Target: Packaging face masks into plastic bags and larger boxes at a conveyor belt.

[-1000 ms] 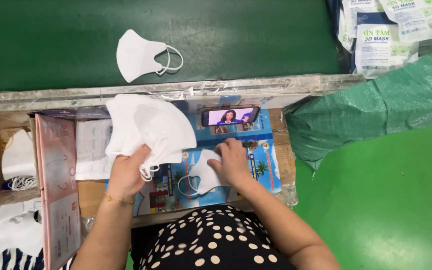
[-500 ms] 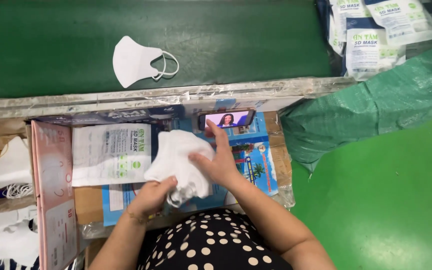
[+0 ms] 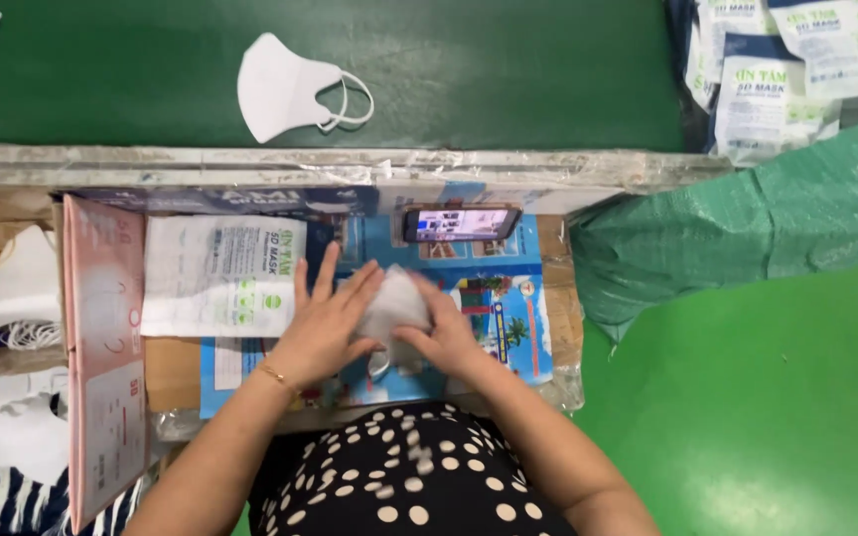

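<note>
Both hands press together on a small stack of white face masks (image 3: 392,303) over a blue printed work board (image 3: 508,298). My left hand (image 3: 322,326) lies flat on the stack's left side, fingers spread, a thin bracelet at the wrist. My right hand (image 3: 441,333) covers the stack's right and lower side. A white printed mask pouch (image 3: 220,276) lies just left of the hands. A phone (image 3: 461,223) with a lit screen stands behind the stack.
A loose white mask (image 3: 285,87) lies on the green conveyor belt (image 3: 508,79). Filled mask pouches (image 3: 786,69) are piled at top right above a green woven sack (image 3: 747,228). A pink board (image 3: 101,347) and more white masks (image 3: 22,288) sit at left.
My left hand brought the masks from the left onto the board's middle. Both hands now close over the stack, which looks smaller and squeezed together.
</note>
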